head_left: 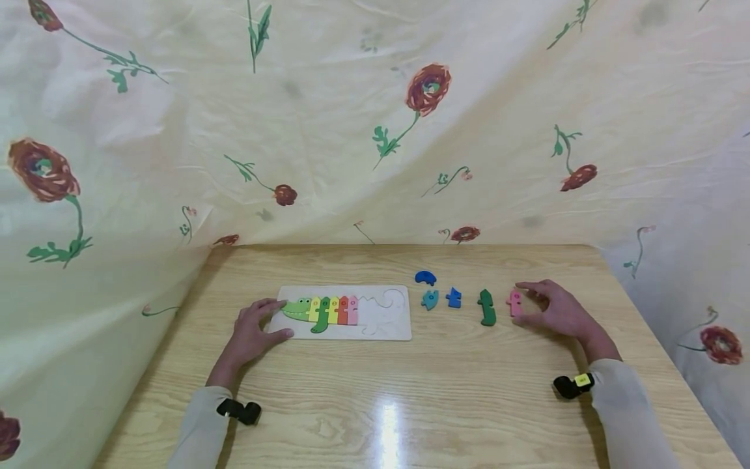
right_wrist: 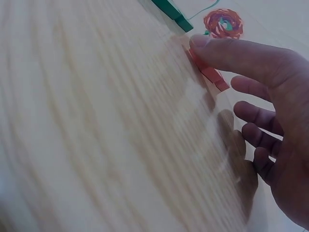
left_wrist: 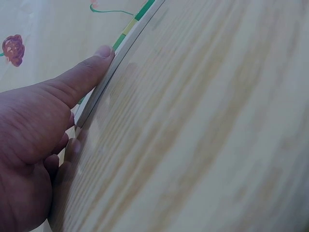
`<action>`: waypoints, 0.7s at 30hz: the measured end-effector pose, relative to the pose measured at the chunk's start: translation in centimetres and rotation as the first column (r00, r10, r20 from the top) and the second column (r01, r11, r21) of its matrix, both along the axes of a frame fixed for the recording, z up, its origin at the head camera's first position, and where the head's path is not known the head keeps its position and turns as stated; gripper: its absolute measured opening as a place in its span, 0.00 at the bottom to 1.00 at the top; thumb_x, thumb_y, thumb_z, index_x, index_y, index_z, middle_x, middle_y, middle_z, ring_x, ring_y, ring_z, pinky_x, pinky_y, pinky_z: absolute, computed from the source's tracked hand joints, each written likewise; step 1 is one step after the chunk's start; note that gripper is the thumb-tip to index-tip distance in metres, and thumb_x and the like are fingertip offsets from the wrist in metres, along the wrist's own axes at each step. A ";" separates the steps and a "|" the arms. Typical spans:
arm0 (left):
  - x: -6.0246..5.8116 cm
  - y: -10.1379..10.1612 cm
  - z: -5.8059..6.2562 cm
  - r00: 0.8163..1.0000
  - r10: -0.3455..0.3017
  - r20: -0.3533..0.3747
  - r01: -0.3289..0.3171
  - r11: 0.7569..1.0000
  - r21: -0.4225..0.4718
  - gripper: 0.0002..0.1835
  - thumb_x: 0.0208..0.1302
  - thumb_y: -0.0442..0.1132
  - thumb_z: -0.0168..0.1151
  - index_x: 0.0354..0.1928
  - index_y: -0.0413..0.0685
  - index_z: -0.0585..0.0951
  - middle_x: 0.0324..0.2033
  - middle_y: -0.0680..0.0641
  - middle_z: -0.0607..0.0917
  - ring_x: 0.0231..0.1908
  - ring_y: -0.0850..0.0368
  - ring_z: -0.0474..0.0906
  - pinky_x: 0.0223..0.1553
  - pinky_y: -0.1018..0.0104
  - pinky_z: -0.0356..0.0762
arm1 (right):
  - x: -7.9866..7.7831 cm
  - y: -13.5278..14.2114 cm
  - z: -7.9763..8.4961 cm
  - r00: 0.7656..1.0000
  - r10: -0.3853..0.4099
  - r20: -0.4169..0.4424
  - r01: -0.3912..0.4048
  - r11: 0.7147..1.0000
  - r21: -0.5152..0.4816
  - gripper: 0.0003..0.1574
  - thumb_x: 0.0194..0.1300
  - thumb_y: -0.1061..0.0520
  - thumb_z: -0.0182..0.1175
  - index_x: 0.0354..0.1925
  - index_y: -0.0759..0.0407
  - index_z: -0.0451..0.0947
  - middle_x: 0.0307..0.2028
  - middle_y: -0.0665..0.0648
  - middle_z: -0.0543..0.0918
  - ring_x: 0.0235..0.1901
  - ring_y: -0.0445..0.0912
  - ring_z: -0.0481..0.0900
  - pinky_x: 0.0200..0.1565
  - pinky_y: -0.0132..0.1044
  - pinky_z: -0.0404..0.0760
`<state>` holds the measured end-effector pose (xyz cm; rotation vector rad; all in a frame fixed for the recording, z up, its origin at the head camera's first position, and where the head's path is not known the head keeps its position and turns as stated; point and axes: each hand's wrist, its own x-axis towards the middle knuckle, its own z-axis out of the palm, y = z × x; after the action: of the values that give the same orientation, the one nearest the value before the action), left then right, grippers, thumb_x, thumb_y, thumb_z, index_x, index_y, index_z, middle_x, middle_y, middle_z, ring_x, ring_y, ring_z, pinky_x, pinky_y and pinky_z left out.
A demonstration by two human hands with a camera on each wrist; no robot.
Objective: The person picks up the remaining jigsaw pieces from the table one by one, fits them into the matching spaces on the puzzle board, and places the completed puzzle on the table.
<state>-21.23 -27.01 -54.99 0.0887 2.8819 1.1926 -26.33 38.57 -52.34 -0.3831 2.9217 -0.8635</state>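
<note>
A crocodile puzzle board (head_left: 383, 332) lies flat, its left part filled with a green head (head_left: 297, 311) and several colored pieces. My left hand (head_left: 253, 329) holds the board's left end, thumb along the near edge and fingers at the left side. At the right, a pink puzzle piece (head_left: 515, 303) lies on the table between the thumb and index finger of my right hand (head_left: 553, 311). That hand is spread around the piece; in the right wrist view the thumb covers part of the pink piece (right_wrist: 212, 75), contact unclear.
Left of the pink piece lies a green puzzle piece (head_left: 487, 308). Nearer the board are a blue piece (head_left: 454, 298), a light blue piece (head_left: 430, 299) and a dark blue curved piece (head_left: 425, 278). Flowered cloth (head_left: 328, 130) hangs behind the wooden table (head_left: 328, 391).
</note>
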 end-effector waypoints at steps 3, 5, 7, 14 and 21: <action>0.0 0.0 0.0 1.000 -0.003 -0.004 0.003 1.000 -0.006 0.42 0.56 0.55 0.77 0.72 0.52 0.73 0.73 0.38 0.66 0.71 0.33 0.54 0.67 0.30 0.51 | -0.1 0.0 -0.2 1.000 -0.001 0.005 0.001 1.000 0.011 0.55 0.54 0.36 0.77 0.70 0.62 0.72 0.53 0.66 0.77 0.48 0.56 0.72 0.48 0.49 0.72; 0.0 0.0 0.0 1.000 -0.004 -0.002 0.004 1.000 -0.008 0.42 0.57 0.54 0.77 0.72 0.53 0.73 0.73 0.38 0.66 0.71 0.33 0.54 0.67 0.31 0.51 | -0.1 0.1 -0.3 1.000 -0.001 0.004 0.001 1.000 0.020 0.55 0.53 0.35 0.77 0.69 0.62 0.72 0.53 0.66 0.77 0.47 0.55 0.71 0.47 0.48 0.72; 0.0 0.0 0.1 1.000 -0.005 0.003 0.005 1.000 -0.008 0.42 0.57 0.54 0.77 0.72 0.53 0.73 0.73 0.38 0.66 0.71 0.34 0.54 0.67 0.31 0.51 | -0.2 0.1 -0.4 1.000 0.000 0.000 0.000 1.000 0.027 0.54 0.53 0.35 0.77 0.68 0.62 0.73 0.52 0.66 0.76 0.46 0.55 0.71 0.47 0.48 0.72; 0.1 -0.1 0.1 1.000 -0.006 -0.003 0.006 1.000 -0.011 0.42 0.57 0.54 0.77 0.72 0.52 0.73 0.73 0.37 0.66 0.71 0.33 0.54 0.67 0.30 0.51 | -0.3 0.0 -0.3 1.000 0.004 -0.006 -0.004 0.999 0.033 0.52 0.54 0.35 0.77 0.66 0.64 0.75 0.53 0.66 0.76 0.50 0.58 0.73 0.49 0.52 0.73; 0.1 0.0 0.2 1.000 -0.001 0.008 0.001 1.000 -0.007 0.42 0.57 0.55 0.77 0.72 0.54 0.73 0.73 0.38 0.66 0.71 0.34 0.54 0.67 0.30 0.52 | -0.2 -0.2 -0.1 1.000 0.005 0.007 -0.005 0.999 0.035 0.53 0.54 0.35 0.77 0.66 0.66 0.75 0.56 0.68 0.77 0.50 0.59 0.73 0.51 0.56 0.74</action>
<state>-21.13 -27.06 -54.77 0.0847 2.8790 1.1793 -26.53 38.32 -52.45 -0.3843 2.9239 -0.8102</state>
